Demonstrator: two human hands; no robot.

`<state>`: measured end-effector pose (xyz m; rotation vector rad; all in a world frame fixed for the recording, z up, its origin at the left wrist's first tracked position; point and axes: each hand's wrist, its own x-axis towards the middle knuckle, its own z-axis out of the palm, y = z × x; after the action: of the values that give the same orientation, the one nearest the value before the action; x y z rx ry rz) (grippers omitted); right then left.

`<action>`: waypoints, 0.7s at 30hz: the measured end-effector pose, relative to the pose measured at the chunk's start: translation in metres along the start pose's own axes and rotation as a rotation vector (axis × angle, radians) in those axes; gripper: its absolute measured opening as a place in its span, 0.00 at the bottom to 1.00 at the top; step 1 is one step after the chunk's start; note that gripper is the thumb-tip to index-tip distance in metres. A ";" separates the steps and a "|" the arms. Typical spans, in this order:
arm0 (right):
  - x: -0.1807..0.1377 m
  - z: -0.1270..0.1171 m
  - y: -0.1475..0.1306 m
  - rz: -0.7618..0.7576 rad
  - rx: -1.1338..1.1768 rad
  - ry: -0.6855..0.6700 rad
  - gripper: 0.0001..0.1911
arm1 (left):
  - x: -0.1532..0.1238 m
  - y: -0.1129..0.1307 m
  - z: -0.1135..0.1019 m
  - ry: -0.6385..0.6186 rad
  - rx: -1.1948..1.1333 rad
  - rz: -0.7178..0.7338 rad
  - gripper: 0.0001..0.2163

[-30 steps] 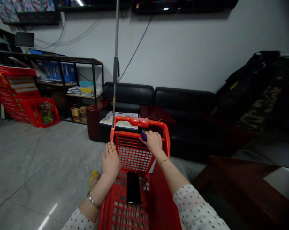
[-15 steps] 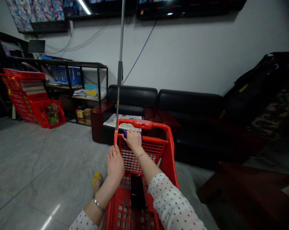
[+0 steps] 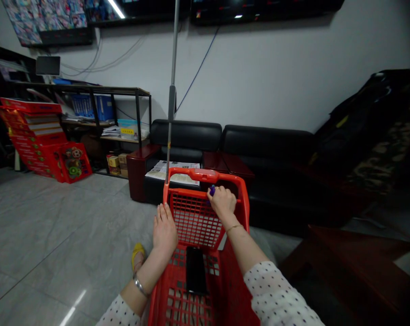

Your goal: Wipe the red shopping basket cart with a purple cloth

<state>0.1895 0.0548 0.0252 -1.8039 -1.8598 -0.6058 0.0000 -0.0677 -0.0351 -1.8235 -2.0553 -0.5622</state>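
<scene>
shifting rightward, right hand (image 3: 224, 202) with purple cloth (image 3: 212, 191)

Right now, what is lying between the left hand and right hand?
In the head view, the red mesh panel of the cart lies between the left hand and the right hand; a purple item pokes from the latter.

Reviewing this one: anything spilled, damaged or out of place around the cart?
No spill or damage shows. Mildly odd: a flat black object lies loose in the red cart, the only item seen lying in its basket. Papers also lie spread across a seat of the black sofa, apparently left out.
</scene>
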 end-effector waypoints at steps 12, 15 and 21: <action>0.010 0.007 -0.100 -0.401 0.158 -0.062 0.19 | -0.001 0.001 -0.008 -0.020 0.086 -0.039 0.36; 0.005 0.008 -0.037 -0.286 0.097 -0.034 0.18 | 0.000 0.001 -0.011 -0.036 0.086 -0.043 0.34; 0.000 0.007 0.041 0.017 0.003 -0.014 0.22 | 0.001 -0.002 -0.007 -0.044 0.019 -0.018 0.36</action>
<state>0.2304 0.0607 0.0197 -1.8244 -1.8519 -0.5862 -0.0019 -0.0710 -0.0286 -1.8247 -2.1002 -0.5095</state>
